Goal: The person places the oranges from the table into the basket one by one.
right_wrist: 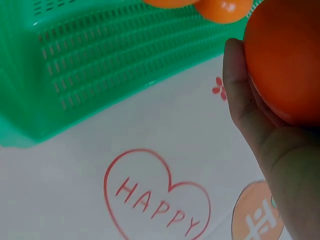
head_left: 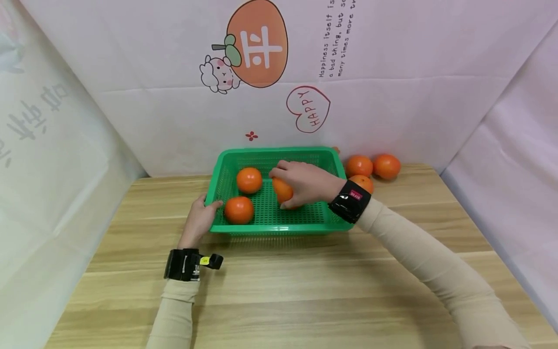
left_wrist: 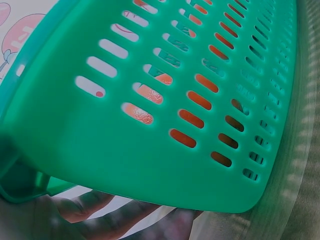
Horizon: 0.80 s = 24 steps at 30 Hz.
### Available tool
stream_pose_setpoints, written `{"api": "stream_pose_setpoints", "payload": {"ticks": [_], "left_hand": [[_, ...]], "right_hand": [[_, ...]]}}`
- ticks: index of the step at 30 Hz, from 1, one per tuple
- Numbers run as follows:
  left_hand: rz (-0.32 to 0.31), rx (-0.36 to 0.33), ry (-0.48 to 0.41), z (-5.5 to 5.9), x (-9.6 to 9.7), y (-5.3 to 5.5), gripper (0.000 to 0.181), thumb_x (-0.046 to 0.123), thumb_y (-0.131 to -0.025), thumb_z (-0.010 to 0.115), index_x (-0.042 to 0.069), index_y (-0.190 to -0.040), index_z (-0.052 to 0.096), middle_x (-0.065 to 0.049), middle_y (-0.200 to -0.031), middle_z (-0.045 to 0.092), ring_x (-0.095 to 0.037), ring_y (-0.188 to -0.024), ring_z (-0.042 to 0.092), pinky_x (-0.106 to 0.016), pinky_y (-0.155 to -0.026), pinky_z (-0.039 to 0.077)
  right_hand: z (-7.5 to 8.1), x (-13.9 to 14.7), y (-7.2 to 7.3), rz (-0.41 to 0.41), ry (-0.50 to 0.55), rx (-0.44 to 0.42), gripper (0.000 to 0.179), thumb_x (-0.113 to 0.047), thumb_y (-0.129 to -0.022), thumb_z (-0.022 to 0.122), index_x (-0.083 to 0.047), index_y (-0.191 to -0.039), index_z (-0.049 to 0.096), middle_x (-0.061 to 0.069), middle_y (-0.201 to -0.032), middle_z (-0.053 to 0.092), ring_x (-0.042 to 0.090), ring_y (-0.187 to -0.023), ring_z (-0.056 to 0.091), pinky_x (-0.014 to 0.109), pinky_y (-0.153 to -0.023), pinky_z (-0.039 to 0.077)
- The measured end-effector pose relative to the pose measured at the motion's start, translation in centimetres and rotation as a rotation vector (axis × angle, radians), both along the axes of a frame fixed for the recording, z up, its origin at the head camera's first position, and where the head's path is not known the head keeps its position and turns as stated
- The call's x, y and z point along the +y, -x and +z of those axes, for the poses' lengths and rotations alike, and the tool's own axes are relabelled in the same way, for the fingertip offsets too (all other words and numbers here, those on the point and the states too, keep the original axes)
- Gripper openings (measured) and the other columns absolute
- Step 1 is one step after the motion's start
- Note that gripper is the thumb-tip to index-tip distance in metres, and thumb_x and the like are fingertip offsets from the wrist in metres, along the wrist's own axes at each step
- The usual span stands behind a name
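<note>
While left hand [head_left: 201, 218] is gripping the basket [head_left: 283, 228]: right hand [head_left: 308, 182] is clasping one orange [head_left: 282, 190] mid-basket.
Two oranges [head_left: 239, 210]: lying toward basket's left.

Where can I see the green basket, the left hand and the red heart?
Green basket [head_left: 281, 228], head view: near rim.
Left hand [head_left: 201, 218], head view: back of hand.
Red heart [right_wrist: 159, 206], right wrist view: its lettering.
</note>
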State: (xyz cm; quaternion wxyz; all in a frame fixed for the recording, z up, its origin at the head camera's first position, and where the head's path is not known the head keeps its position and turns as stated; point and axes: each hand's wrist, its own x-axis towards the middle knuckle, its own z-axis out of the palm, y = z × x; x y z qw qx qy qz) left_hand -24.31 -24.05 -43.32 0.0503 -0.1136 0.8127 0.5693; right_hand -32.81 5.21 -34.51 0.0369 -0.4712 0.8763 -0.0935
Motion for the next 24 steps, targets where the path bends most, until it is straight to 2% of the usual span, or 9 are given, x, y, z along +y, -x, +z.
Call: {"api": "stream_pose_setpoints", "payload": {"ticks": [8,15,24], "left_hand": [[-0.001,-0.003,-0.013,-0.2,-0.1,0.1,0.054,0.027,-0.111,0.048,0.007,-0.160,0.038,-0.021,-0.153,0.051,-0.034,-0.130,0.054,-0.045,-0.103,0.048],[0.005,-0.009,0.000,-0.4,-0.1,0.3,0.053,0.027,-0.110,0.047,0.006,-0.158,0.039,-0.021,-0.149,0.053,-0.033,-0.128,0.056,-0.043,-0.101,0.048],[0.001,-0.003,0.012,-0.4,-0.2,0.3,0.053,0.027,-0.111,0.047,0.007,-0.159,0.039,-0.021,-0.150,0.053,-0.034,-0.127,0.056,-0.043,-0.100,0.048]], "right_hand": [[-1.5,-1.6,-0.1,0.045,-0.082,0.002,0.078,-0.038,-0.082,0.091,-0.011,-0.146,0.056,0.010,-0.129,0.060,0.023,-0.100,0.062,0.039,-0.090,0.058],[-2.6,-2.7,0.1,0.078,-0.132,0.014,0.076,-0.036,-0.080,0.091,-0.013,-0.144,0.056,0.008,-0.122,0.061,0.022,-0.095,0.062,0.037,-0.084,0.057],[-3.3,-4.7,0.0,0.129,-0.183,0.026,0.072,-0.032,-0.083,0.090,-0.010,-0.142,0.057,0.010,-0.127,0.062,0.025,-0.102,0.064,0.040,-0.090,0.058]]}}
